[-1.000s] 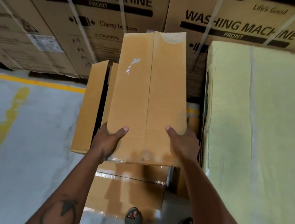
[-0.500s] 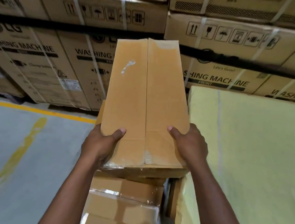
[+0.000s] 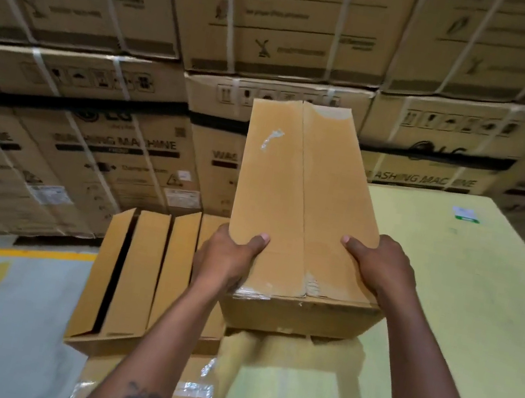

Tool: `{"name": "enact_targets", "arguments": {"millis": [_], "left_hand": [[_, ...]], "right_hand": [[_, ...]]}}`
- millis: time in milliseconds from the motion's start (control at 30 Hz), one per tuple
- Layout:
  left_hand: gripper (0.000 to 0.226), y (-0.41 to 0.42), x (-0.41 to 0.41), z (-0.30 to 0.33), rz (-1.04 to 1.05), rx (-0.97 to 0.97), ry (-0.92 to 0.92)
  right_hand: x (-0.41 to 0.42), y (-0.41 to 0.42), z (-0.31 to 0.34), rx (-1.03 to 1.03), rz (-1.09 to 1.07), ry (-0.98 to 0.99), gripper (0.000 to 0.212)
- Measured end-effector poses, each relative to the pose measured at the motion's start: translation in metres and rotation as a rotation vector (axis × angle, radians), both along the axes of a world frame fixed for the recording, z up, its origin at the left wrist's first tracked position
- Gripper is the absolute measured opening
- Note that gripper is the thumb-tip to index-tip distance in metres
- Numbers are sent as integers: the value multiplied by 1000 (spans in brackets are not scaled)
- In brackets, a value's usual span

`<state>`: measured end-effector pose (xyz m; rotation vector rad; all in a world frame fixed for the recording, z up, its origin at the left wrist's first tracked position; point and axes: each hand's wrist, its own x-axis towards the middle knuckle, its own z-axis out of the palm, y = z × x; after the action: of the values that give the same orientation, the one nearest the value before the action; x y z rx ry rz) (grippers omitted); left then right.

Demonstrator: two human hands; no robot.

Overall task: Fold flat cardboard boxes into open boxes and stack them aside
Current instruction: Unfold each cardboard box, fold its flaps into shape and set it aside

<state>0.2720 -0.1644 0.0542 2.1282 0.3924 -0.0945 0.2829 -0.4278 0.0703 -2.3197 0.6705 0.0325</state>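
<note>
The fingers of both hands, left and right, are hidden under the held box, only thumbs showing. That box covers part of the folded boxes at lower centre. Print on the stacked cartons along the top is blurred, and the frame's edges cut them off.

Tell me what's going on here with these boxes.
A person is holding a folded-up cardboard box in the air with both hands, the left hand gripping its near left corner and the right hand its near right side, thumbs on top. It hangs above the edge of a yellow-wrapped block. Just to the left, lower down, other folded boxes stand side by side. Strapped washing machine cartons are stacked up behind.
</note>
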Motion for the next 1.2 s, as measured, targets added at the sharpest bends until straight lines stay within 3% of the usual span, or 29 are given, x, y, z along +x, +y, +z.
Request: {"name": "enact_targets", "arguments": {"millis": [133,267,500,767,867,1200], "left_hand": [[59,-99,9,4,-113,51,1],[81,-189,12,0,-173,74,39],[98,-275,-13,-26,-213,120,154],[97,-289,-46,-60,-181,229,224],[95,-292,-60,-56,-147,264,192],[67,-372,-36,34,-82,113,-49]], "right_hand": [[-16,-104,-1,1,-90,8,66],[-25,-191,5,-47,-141,45,65],[-36,-270,-6,-107,-124,137,72],[-69,-270,-52,-45,-57,156,91],[-84,-273,-56,-39,-43,133,83],[-58,-356,78,-315,-59,-61,80]]}}
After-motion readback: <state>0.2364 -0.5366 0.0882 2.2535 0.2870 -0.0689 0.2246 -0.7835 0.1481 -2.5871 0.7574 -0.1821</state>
